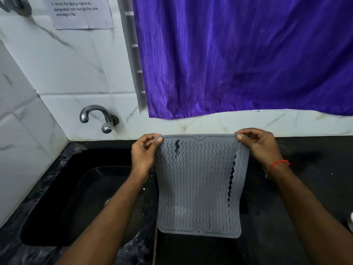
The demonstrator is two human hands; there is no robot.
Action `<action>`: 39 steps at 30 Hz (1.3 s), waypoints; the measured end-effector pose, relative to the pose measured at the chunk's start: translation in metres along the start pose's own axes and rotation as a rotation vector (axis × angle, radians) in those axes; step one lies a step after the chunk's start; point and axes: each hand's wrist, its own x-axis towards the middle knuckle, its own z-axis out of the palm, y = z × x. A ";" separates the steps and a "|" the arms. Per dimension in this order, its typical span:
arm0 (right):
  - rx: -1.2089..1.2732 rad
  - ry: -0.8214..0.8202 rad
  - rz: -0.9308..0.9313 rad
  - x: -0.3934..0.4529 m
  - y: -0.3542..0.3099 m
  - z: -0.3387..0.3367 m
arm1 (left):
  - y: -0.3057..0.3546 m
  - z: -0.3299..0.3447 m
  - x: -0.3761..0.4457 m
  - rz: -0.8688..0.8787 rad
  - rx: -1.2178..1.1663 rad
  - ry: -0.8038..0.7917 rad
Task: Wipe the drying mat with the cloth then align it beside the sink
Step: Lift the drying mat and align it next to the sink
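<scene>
Two hands are seen, and both are closed on one grey silicone drying mat with wavy ridges [198, 184]. The left hand [144, 154] pinches the mat's far left corner between thumb and fingers; the right hand [260, 148] pinches the far right corner in the same way. The mat is held up by its far edge, so that it hangs and bows toward the viewer, with its near edge low over the black stone desk [298, 207], just to the right of the black sunken sink [82, 197]. Whether the near edge touches the desk cannot be told. A grip at both corners is judged to keep the limp sheet spread and square, so that it can be lowered with its left edge parallel to the sink's right rim. A few dark slits are seen between the ridges, most plainly along the right side.

One chrome wall tap [99, 117] is mounted above the far side of the sink, and one purple curtain [238, 54] hangs over the far edge of the desk. One printed paper sheet [82, 12] is stuck to the marble-patterned wall tiles. One red thread [279, 163] is tied round the right wrist. No cloth can be made out, so the aligning step is judged to be in hand, with the mat not yet laid flat.
</scene>
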 end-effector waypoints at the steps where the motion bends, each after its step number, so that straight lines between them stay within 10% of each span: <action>1: -0.016 -0.005 0.024 0.008 0.009 0.004 | -0.009 0.001 0.007 -0.029 0.038 0.001; 39: -0.496 -0.160 0.442 0.169 0.243 0.108 | -0.215 0.040 0.175 -0.373 0.824 0.109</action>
